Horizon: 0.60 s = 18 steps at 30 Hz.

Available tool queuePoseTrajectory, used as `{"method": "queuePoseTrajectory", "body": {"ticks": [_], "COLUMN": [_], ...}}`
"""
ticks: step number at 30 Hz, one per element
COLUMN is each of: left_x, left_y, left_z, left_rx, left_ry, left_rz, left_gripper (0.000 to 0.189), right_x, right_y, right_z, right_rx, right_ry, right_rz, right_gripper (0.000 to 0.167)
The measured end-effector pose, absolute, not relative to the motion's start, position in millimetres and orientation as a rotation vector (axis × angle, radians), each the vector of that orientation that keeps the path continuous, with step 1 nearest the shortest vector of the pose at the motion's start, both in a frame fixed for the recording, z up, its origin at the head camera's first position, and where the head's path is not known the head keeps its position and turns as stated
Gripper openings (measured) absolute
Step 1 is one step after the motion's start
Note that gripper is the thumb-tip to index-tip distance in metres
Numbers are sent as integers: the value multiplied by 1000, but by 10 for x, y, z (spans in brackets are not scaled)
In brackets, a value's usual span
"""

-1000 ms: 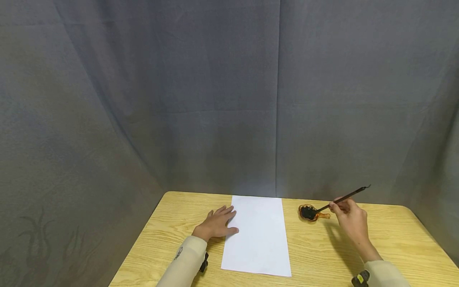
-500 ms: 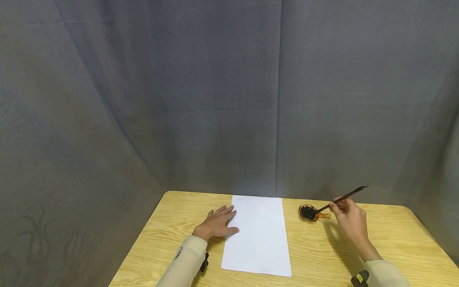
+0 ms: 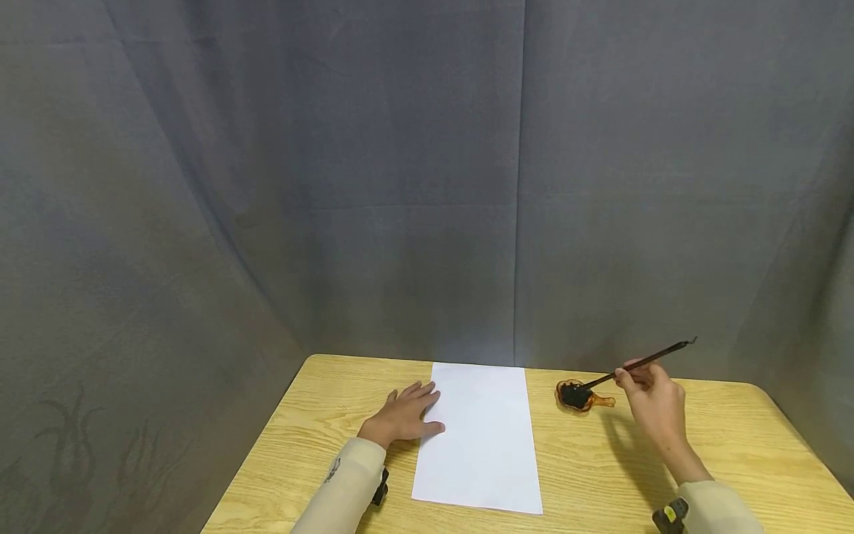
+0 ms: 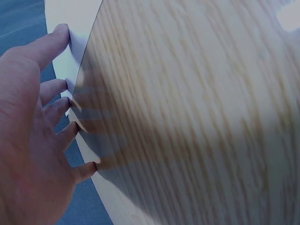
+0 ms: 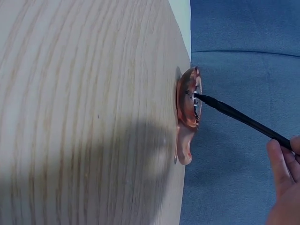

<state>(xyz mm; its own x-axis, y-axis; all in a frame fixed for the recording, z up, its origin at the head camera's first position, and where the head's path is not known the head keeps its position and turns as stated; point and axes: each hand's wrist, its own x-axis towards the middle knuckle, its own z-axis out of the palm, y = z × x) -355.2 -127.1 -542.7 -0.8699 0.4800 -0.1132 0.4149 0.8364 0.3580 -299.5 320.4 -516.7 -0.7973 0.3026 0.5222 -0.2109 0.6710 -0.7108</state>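
My left hand [image 3: 402,417] lies with spread fingers along the left edge of a blank white sheet of paper [image 3: 483,445]; thumb and some fingertips rest on it. In the left wrist view that hand [image 4: 35,126] has its fingers extended over the paper's edge [image 4: 79,23]. My right hand [image 3: 654,404] pinches a dark writing brush [image 3: 657,356] by its handle, slanted down to the left. The brush's tip is at a small brown dish with a stub handle [image 3: 603,401], which holds black ink [image 3: 574,394]. In the right wrist view, the brush [image 5: 243,119] meets the dish [image 5: 187,103] at its rim.
The light wooden table [image 3: 320,415] has rounded back corners. Grey cloth [image 3: 400,185] hangs behind it and at both sides. Dark wrist devices [image 3: 670,517] are strapped near the sleeves.
My right hand has risen slightly, and the brush has shifted a little in the dish, its tail end now further up and right. The left hand and paper stay put.
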Motion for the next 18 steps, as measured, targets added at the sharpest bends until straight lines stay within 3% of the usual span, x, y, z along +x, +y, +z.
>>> {"method": "queuePoseTrajectory", "body": {"ticks": [18], "left_x": [-3594], "left_y": [-1277], "left_z": [-5477], "left_rx": [700], "left_ry": [2814], "left_rz": [479], "left_gripper": [78], "right_x": [-2996], "right_y": [3174], "right_z": [-5192], "right_rx": [-147], "right_ry": [-2254], "right_rz": [1168], "right_gripper": [22]}}
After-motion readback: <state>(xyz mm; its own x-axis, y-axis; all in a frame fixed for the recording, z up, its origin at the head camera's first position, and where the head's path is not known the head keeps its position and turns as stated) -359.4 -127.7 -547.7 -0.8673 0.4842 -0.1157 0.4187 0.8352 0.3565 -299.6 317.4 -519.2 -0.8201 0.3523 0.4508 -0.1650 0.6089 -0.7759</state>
